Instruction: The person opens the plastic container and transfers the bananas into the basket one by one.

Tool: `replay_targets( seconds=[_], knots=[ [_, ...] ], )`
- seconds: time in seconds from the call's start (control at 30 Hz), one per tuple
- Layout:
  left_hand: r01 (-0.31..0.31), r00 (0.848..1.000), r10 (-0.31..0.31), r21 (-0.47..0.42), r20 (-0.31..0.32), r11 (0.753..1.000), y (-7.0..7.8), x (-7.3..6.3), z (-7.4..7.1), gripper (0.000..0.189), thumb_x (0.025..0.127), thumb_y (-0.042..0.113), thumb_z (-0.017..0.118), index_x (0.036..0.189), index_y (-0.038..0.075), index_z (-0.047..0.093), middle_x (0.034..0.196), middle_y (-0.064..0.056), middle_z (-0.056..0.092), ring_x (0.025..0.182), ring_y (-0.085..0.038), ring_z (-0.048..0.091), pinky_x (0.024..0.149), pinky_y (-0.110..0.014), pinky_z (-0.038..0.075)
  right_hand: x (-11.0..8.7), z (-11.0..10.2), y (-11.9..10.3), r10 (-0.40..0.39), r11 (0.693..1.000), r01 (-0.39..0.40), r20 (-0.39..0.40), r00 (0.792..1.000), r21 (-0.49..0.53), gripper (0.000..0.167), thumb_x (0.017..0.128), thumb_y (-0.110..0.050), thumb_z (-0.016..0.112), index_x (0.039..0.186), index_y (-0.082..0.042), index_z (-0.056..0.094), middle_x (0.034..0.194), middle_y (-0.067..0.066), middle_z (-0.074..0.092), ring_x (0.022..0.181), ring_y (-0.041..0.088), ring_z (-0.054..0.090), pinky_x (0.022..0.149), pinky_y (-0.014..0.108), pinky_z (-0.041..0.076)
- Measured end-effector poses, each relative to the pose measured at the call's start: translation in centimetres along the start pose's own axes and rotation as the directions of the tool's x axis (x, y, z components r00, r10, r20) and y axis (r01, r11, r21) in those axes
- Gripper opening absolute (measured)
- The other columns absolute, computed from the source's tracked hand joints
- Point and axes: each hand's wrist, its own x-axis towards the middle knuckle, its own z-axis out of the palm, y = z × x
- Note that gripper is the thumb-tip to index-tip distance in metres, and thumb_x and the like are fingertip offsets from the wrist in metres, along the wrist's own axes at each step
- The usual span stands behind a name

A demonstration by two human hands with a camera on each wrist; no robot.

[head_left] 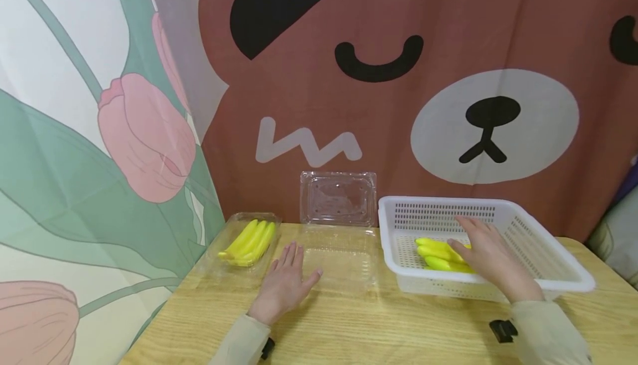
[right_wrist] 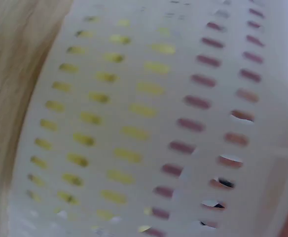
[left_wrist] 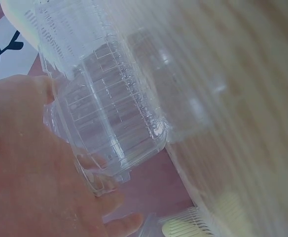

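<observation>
Overall, the head view shows 2 bare hands apart over a wooden desk. The left hand is palm down, fingers straight and the thumb spread to the side. Just beyond it and to its right sits a clear box with its lid raised upright at the back. Farther left, near the fingertips, is another clear box holding a bunch of yellow bananas. The right hand reaches over the near side of a white basket, its fingers extended and the thumb held apart. More bananas lie inside the basket, just left of that hand and partly hidden by it; whether skin touches them I cannot tell. Behind the desk hangs a curtain with a brown bear on it.

From the left wrist, the left hand takes up the left side, right next to the clear plastic, with some fingers seen through its edge. Contact there is unclear.

At the right wrist, the slotted wall of the basket fills most of the view, blurred, with yellow showing through 3 of its rows. How the right hand's fingers lie cannot be told from this angle.
</observation>
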Motion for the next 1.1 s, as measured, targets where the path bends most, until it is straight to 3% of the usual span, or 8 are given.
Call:
replay_targets(
  seconds=[0.17,0.37,0.5,0.63,0.73,0.87,1.1],
  knots=[
    [-0.024,1.000,0.024,-0.001,-0.009,1.000,0.3,-0.2,-0.2,0.080,0.101,0.059,0.037,0.153,-0.002,0.029,0.160,-0.021,0.019,0.147,-0.036,0.017,0.116,-0.056,0.020,-0.2,-0.4,-1.9,-0.084,0.996,0.084,-0.056,0.995,0.003,0.073,0.095,-0.035,0.064,0.148,0.006,0.034,0.148,0.036,0.029,0.133,0.059,0.022,0.104,0.074,0.018],
    [-0.073,0.996,0.073,0.008,-0.046,0.997,0.2,-0.1,-0.7,0.078,0.101,0.055,0.041,0.152,-0.002,0.029,0.160,-0.021,0.018,0.146,-0.038,0.016,0.115,-0.057,0.019,-0.4,-1.0,-5.0,-0.178,0.983,0.181,-0.135,0.975,0.013,0.069,0.091,-0.029,0.069,0.145,0.005,0.041,0.147,0.031,0.036,0.133,0.054,0.027,0.105,0.071,0.021],
    [-0.103,0.991,0.103,-0.002,-0.081,0.995,-0.1,0.2,-1.5,0.079,0.100,0.053,0.047,0.151,-0.005,0.030,0.158,-0.024,0.020,0.146,-0.040,0.016,0.115,-0.057,0.019,-0.3,-0.8,-7.0,-0.202,0.974,0.212,-0.134,0.970,0.073,0.068,0.094,-0.034,0.067,0.146,0.001,0.041,0.149,0.026,0.037,0.135,0.050,0.027,0.106,0.070,0.022],
    [-0.123,0.978,0.125,0.026,-0.165,0.992,-0.8,0.6,-2.7,0.076,0.099,0.049,0.053,0.149,-0.006,0.034,0.156,-0.025,0.027,0.145,-0.042,0.019,0.115,-0.056,0.023,-0.2,-0.4,-8.3,-0.203,0.969,0.216,-0.117,0.972,0.120,0.068,0.094,-0.036,0.066,0.148,-0.003,0.041,0.151,0.023,0.036,0.138,0.049,0.026,0.106,0.070,0.022],
    [-0.081,0.974,0.086,0.030,-0.212,0.996,-1.8,0.7,-4.0,0.075,0.098,0.048,0.055,0.150,-0.003,0.035,0.157,-0.022,0.027,0.146,-0.039,0.017,0.114,-0.056,0.024,0.0,-0.1,-9.1,-0.205,0.964,0.220,-0.110,0.972,0.147,0.067,0.095,-0.036,0.065,0.149,-0.004,0.040,0.152,0.023,0.035,0.139,0.048,0.026,0.107,0.069,0.022],
    [-0.009,0.974,0.009,0.000,-0.227,1.000,-3.5,0.8,-5.6,0.074,0.098,0.046,0.056,0.152,0.000,0.033,0.158,-0.020,0.026,0.147,-0.038,0.014,0.113,-0.060,0.023,0.3,0.7,-10.5,-0.217,0.948,0.234,-0.098,0.971,0.216,0.066,0.096,-0.033,0.064,0.149,-0.004,0.039,0.153,0.021,0.035,0.140,0.045,0.025,0.109,0.066,0.022],
    [0.036,0.964,-0.050,-0.056,-0.262,0.998,-6.8,0.5,-7.7,0.070,0.101,0.038,0.054,0.149,-0.009,0.032,0.155,-0.027,0.027,0.145,-0.045,0.013,0.116,-0.057,0.017,1.1,3.1,-14.2,-0.253,0.903,0.263,-0.072,0.965,0.339,0.061,0.096,-0.032,0.064,0.148,-0.009,0.043,0.152,0.015,0.038,0.141,0.039,0.029,0.109,0.063,0.029]
  ],
)
